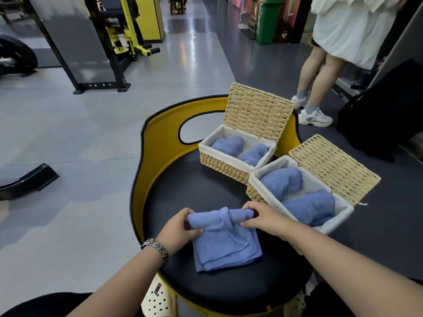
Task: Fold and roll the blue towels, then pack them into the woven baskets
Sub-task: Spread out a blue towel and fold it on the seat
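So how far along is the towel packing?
Done: two rolled towels sit in the far basket and two in the near basket. In hand: the left hand and right hand are rolling the towel, only its far edge rolled. Left: finish rolling and pack it.

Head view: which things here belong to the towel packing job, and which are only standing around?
Job:
- blue towel, half rolled, gripped by left hand and right hand
- far basket, two towels inside
- near basket, two towels inside

Not the job:
- gym machine
- bystander's legs
- green bin
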